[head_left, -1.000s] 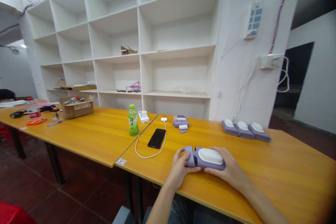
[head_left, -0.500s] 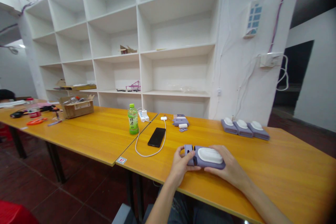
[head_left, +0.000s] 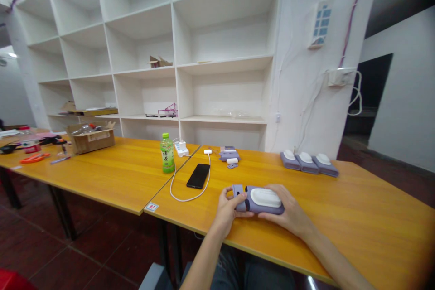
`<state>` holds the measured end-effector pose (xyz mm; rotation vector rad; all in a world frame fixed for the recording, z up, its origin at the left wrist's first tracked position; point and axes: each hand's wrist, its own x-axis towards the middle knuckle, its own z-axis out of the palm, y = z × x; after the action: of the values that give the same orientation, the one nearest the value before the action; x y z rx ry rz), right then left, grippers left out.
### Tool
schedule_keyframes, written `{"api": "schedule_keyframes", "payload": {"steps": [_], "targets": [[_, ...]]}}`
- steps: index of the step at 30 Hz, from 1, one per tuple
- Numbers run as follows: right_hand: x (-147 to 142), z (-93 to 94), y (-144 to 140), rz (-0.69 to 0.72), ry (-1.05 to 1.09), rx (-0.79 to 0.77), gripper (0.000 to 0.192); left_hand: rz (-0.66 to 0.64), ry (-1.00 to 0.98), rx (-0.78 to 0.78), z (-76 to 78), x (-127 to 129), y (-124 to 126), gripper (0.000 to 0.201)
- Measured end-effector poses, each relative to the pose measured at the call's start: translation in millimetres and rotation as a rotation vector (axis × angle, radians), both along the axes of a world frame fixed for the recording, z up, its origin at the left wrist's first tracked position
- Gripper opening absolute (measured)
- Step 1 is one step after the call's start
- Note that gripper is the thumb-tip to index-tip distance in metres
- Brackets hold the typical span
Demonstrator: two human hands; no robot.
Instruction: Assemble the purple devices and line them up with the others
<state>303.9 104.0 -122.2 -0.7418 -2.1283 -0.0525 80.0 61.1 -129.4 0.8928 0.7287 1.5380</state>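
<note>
My right hand (head_left: 288, 210) grips a purple casing (head_left: 253, 210) from its right end, above the near part of the table. A raised white oval part (head_left: 265, 197) lies on the casing's upper face. Between the thumb and fingers of my left hand (head_left: 228, 206) is a short purple end piece (head_left: 238, 189), lined up with the casing's left end. A narrow gap shows between the two, with dark spots along it. Whether they touch lower down is hidden by my fingers.
Three similar purple casings (head_left: 307, 166) with white tops stand at the back right. Further purple parts (head_left: 228, 155) lie by the white roll (head_left: 233, 161). Left of these are a black phone (head_left: 198, 176), a looped white cable (head_left: 183, 200), a green bottle (head_left: 167, 154) and a cardboard box (head_left: 91, 140).
The whole view has shifted slightly, so everything appears a little further left. Both hands keep their grip on the casing and end piece, with little visible change between them.
</note>
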Motion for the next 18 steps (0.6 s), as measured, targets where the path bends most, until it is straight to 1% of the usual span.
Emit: {"api": "schedule_keyframes", "payload": {"steps": [5,10,18], "targets": [[3,1.0,0,0.015,-0.015,0.008,0.067,-0.015,0.033,-0.020,3.1,0,-1,0.070],[5,2.5,1,0.015,-0.031,0.003,0.069,-0.023,0.105,-0.044,11.6,2,0,0.068],[11,5.7,9,-0.060,-0.017,-0.028,0.069,-0.055,0.231,-0.090,24.5,12,26,0.060]]}}
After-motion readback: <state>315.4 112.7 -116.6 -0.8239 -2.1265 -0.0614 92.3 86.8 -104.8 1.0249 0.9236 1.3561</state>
